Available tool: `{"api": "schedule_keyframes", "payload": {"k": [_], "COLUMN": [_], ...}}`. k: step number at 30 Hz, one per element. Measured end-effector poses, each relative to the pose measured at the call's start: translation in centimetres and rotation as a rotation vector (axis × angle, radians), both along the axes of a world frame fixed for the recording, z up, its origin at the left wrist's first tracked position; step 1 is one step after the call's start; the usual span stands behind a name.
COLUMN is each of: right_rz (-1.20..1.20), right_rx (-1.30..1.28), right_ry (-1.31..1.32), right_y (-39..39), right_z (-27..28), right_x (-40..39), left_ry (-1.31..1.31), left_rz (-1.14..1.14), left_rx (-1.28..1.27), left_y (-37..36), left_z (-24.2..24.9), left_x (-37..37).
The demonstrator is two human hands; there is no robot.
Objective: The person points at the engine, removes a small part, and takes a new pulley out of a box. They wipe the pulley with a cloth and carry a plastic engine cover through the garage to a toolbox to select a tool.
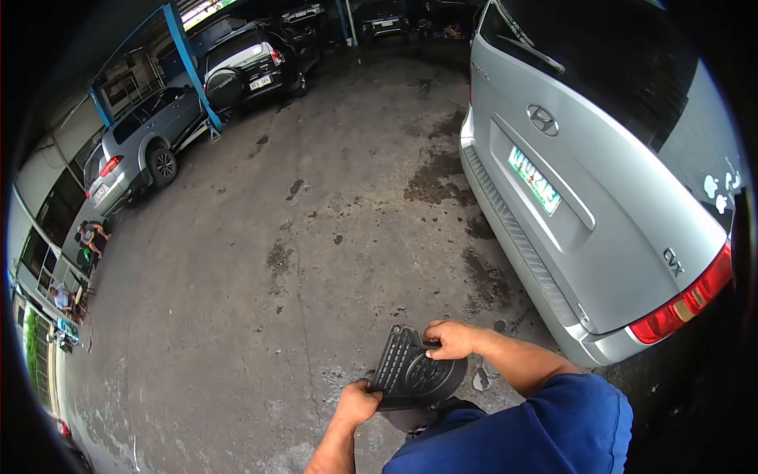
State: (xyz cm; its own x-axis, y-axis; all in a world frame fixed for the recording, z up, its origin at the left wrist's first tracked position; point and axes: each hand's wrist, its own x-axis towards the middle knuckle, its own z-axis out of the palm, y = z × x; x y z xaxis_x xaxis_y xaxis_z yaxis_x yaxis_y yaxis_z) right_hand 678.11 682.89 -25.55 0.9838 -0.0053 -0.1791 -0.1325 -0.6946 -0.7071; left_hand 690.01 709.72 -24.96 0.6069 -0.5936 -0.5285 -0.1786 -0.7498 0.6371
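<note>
A black plastic part (410, 370) with a ribbed grille and a round recess is held low in the view, over the concrete floor. My left hand (357, 401) grips its lower left corner. Its upper right edge is pinched by my right hand (452, 340), whose arm wears a blue sleeve (553, 430). The part tilts up toward me, and its lower edge is hidden behind my left hand.
A silver van's rear (584, 205) stands close on the right, bumper near my right arm. Stained concrete (316, 221) stretches ahead. A silver SUV (142, 146) and a black SUV (253, 67) are parked far left by a blue lift post (189, 63). People sit at the far left edge.
</note>
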Motion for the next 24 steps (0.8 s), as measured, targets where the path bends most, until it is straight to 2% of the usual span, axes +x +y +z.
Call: {"api": "schedule_keyframes", "payload": {"k": [2,5,6,7,9,11,12,14,16,18,21,22,24], "right_rz": [-0.032,-0.013,0.018,0.038,0.079,0.111,0.112,0.105,0.112,0.104,0.068,0.035,-0.039], "right_rx": [-0.016,0.021,0.011,0.017,-0.001,0.044,0.047,0.078,0.083,0.087,0.076,0.047,-0.002], "right_ry": [-0.025,-0.025,-0.060,-0.079,-0.094,-0.133,-0.134,-0.141,-0.142,-0.153,-0.182,-0.182,-0.149], "right_y": [-1.4,-2.8,-3.3,-2.8,-2.4,-2.0,-2.2,-3.0,-4.3,-5.9,-9.7,-11.3,-14.6], "right_z": [-1.7,-5.3,-5.8,-6.1,-4.0,-3.5,-2.7,-1.9,-3.0,-4.5,-7.0,-8.2,-8.6], "right_x": [6.6,19.2,24.3,28.7,37.0,44.5,48.3,55.6,63.0,70.2,80.7,83.8,89.2], "left_ry": [-0.060,-0.001,0.025,0.022,0.081,0.105,-0.003,-0.027,-0.021,-0.129,-0.146,-0.244,-0.198], "left_rz": [-0.087,-0.138,-0.137,-0.160,-0.045,0.080,0.059,0.142,0.171,0.207,0.086,0.008,-0.078], "left_rx": [0.011,0.043,-0.043,-0.020,-0.004,0.014,-0.024,-0.064,-0.102,-0.076,-0.147,-0.209,-0.127], "left_y": [-2.0,-2.6,-1.8,-1.2,-0.8,-0.5,-0.1,-0.2,-1.8,-4.4,-7.5,-9.1,-14.1], "left_z": [-1.2,-4.0,-6.8,-6.7,-6.1,-3.1,-2.9,-2.8,-2.3,-1.8,-6.9,-8.2,-8.7], "left_x": [7.5,19.7,24.5,29.1,36.2,42.4,46.0,52.7,59.4,65.7,78.4,82.3,90.0]}}
